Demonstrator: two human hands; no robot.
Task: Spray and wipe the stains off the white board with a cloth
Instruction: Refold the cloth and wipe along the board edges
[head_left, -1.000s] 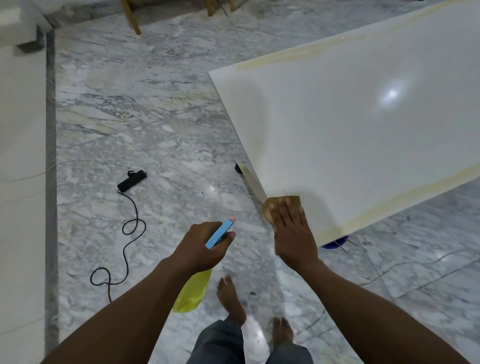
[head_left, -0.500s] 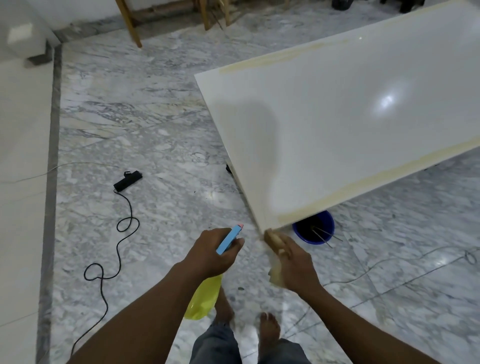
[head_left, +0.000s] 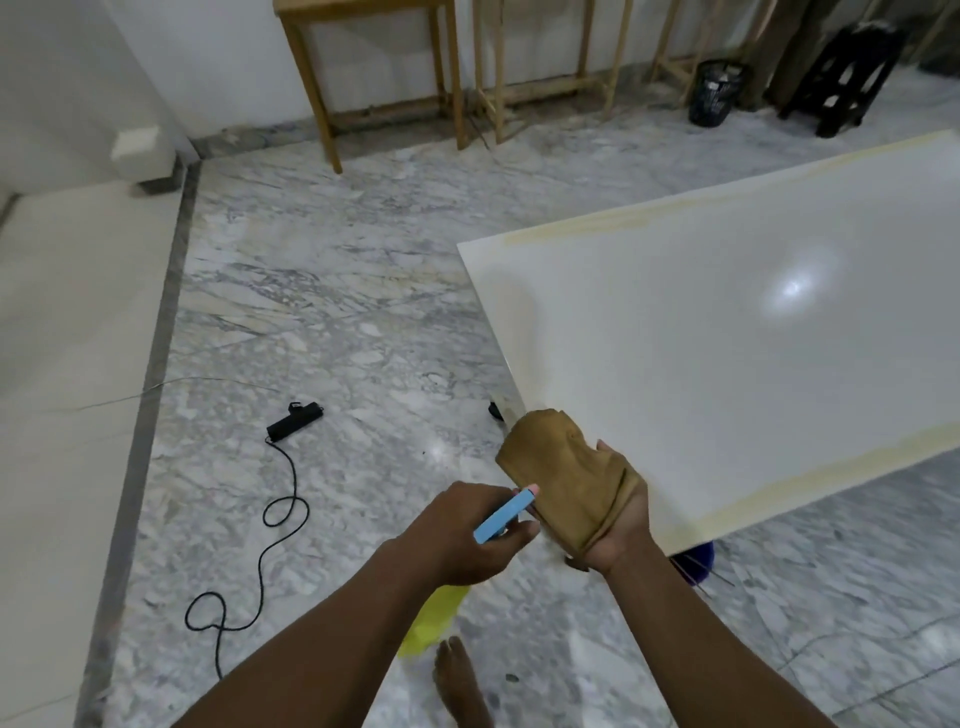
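Head view shows crumpled tan cloth (head_left: 561, 478) beside glossy, yellow-edged white board (head_left: 727, 364).

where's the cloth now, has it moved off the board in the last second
Yes. The cloth lay pressed on the white board's near corner; now it is lifted off, draped over the upturned right hand in front of that corner.
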